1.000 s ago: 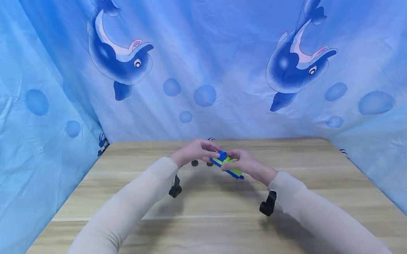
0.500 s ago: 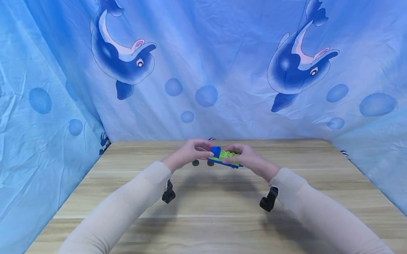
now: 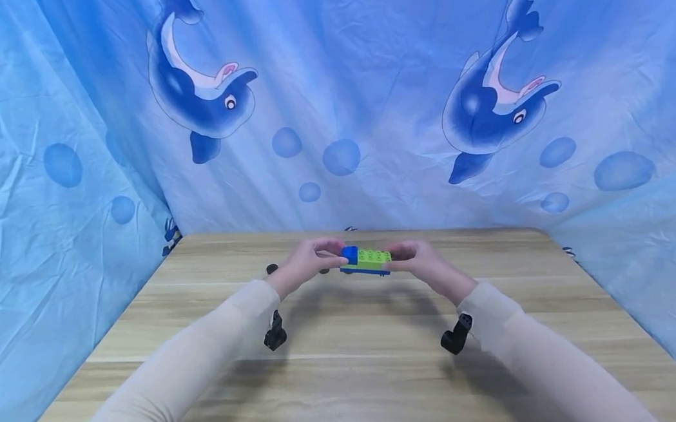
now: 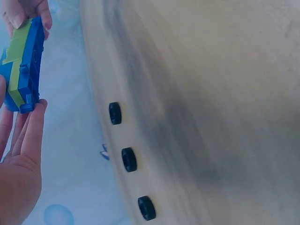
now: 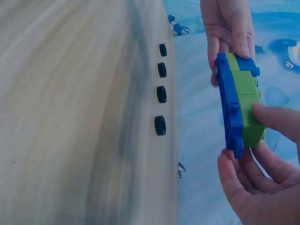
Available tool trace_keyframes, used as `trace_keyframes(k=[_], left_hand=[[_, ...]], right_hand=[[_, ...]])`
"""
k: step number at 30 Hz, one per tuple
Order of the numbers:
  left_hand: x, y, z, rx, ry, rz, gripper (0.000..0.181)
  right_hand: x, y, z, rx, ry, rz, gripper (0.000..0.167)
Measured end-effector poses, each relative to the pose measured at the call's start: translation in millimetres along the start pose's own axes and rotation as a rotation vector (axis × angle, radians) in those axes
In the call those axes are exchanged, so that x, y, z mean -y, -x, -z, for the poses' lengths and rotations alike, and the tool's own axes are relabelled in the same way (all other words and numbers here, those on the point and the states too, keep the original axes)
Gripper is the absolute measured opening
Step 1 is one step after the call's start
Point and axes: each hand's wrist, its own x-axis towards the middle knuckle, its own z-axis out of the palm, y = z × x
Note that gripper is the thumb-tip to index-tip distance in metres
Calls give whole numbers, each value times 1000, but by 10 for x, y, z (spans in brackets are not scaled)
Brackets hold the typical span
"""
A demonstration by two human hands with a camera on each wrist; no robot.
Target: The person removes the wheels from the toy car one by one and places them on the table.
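Observation:
Level between both hands, above the far part of the table, is a toy block car (image 3: 373, 258). It has a blue chassis (image 5: 228, 101), green studded bricks (image 5: 247, 84) and a blue brick (image 3: 349, 255) at its left end. My left hand (image 3: 309, 264) holds that blue end between thumb and fingers. At the green end, my right hand (image 3: 428, 268) pinches the car, its thumb on a green brick and its fingers under the chassis. In the right wrist view, several black toy wheels (image 5: 161, 94) stand in a row on the table; the head view shows them partly behind the left hand.
The wood-grain table (image 3: 347, 365) ends just beyond the wheels. A blue cloth printed with dolphins (image 3: 395, 104) hangs at the back and along both sides. A black camera mount (image 3: 455, 335) juts from the right wrist, another mount (image 3: 275, 331) from the left.
The toy car has turned from a slant down to the right into a level pose and shifted slightly left. My left hand has moved left, uncovering another wheel. Both hands still hold the car.

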Motion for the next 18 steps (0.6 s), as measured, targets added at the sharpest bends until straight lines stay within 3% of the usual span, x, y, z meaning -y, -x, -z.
trace_keyframes(k=[7, 18], left_hand=[[99, -23, -104, -25, -61, -39, 35], [273, 41, -224, 13, -124, 35, 32]], right_hand=[[-160, -21, -24, -27, 65, -9, 41], [-379, -69, -165, 0, 109, -49, 36]])
